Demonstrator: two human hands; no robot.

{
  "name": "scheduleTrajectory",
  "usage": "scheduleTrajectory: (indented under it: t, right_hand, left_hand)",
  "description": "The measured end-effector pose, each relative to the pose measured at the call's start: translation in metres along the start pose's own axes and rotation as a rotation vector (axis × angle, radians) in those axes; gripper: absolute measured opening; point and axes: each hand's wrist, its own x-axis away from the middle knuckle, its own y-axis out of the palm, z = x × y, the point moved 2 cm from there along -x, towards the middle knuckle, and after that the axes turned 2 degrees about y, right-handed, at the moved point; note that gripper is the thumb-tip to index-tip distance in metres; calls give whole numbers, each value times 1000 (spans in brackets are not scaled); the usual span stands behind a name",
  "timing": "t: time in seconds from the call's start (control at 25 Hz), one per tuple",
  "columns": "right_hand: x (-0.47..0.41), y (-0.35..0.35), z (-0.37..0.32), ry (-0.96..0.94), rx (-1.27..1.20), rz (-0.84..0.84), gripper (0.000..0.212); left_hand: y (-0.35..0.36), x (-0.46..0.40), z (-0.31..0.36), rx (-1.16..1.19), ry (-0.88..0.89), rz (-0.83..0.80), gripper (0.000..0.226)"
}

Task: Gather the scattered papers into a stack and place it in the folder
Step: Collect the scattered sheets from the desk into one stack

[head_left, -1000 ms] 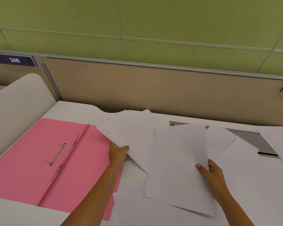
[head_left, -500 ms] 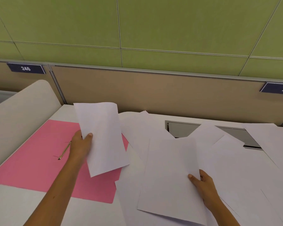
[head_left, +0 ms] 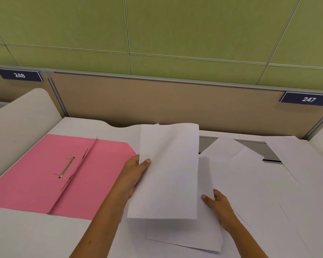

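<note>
My left hand [head_left: 135, 172] pinches a white sheet [head_left: 168, 172] by its left edge, thumb on top, and holds it raised above the desk. Beneath it lies another white sheet [head_left: 186, 237], whose right edge my right hand [head_left: 217, 203] holds with the thumb on top. Several more loose white papers [head_left: 268, 183] lie scattered over the right half of the desk. The pink folder [head_left: 45, 175] lies open flat at the left, its brass fastener [head_left: 66, 167] showing near the spine.
The white desk [head_left: 26, 235] is backed by a tan partition [head_left: 157, 101] with number plates 246 and 247. A grey cable slot [head_left: 265, 149] at the back right is partly covered by paper. A white side panel [head_left: 17, 123] rises at the left.
My left hand has carried its sheet from over the folder rightward, so it now hangs above the sheet in my right hand. The right hand has hardly moved.
</note>
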Motion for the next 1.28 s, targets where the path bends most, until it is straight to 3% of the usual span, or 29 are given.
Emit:
scheduleTrajectory:
  t: [0.2, 0.32, 0.44, 0.56, 0.84, 1.0, 1.12, 1.28]
  right_hand:
    - [3, -4, -11, 76, -69, 7, 52]
    - [-1, -5, -13, 140, -165, -22, 57]
    - [-6, -5, -5, 124, -160, -48, 42]
    - [-9, -5, 1, 77, -122, -36, 18]
    - [-33, -15, -2, -60, 4, 48, 14]
    - [-64, -22, -22, -113, 55, 122, 14]
    - [-85, -19, -29, -129, 69, 144, 14]
    - [-100, -9, -30, -133, 69, 167, 11]
  left_hand:
    - [17, -10, -30, -402, 139, 20, 19]
    - [34, -15, -64, -607, 127, 23, 35]
    - [47, -20, -94, -783, 104, 34, 49]
    - [46, -28, -105, -934, 135, 88, 49]
    - [-11, -100, -72, -999, 239, 330, 35]
    - [-40, -162, -50, -1201, 108, 284, 50]
    - [-54, -202, -42, -1223, 28, 205, 69]
    - [-62, -246, -35, -1254, 8, 159, 77]
